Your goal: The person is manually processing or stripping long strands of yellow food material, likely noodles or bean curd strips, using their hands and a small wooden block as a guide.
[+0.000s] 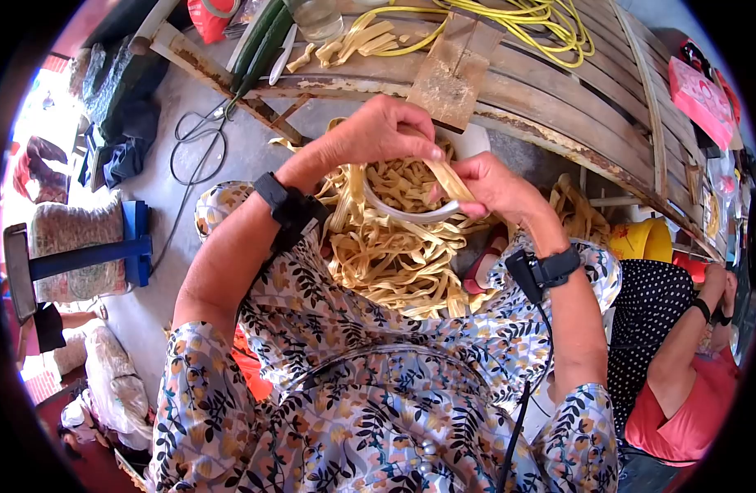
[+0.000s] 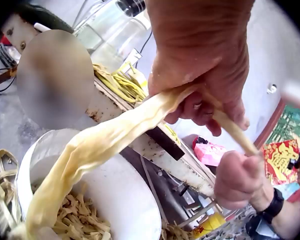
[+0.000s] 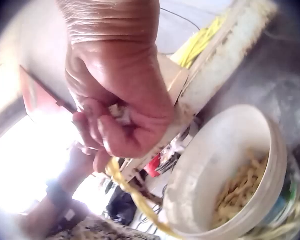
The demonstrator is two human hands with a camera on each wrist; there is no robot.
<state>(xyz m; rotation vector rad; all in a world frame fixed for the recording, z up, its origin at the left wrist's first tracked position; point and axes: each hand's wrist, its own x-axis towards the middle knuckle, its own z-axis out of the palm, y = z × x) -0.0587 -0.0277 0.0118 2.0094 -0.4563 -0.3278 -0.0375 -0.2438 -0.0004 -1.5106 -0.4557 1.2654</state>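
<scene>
- While one end of a pale yellow, flat, pliable strip [image 1: 454, 182] is gripped by the curled fingers of the left hand [image 1: 374, 131], its other part is pinched in the right hand [image 1: 497, 189].
- The strip is held taut between both hands, above a round white plastic bucket [image 2: 130, 200]; a broader length is hung from the left hand.
- Short, pale twisted pieces [image 2: 82, 215] are held inside the bucket, which is bordered by a loose heap of long yellowish strips [image 1: 386, 267].
- At the near edge of a slatted wooden bench [image 1: 550, 123], a brown wooden board [image 1: 448, 78] is placed overhanging.
</scene>
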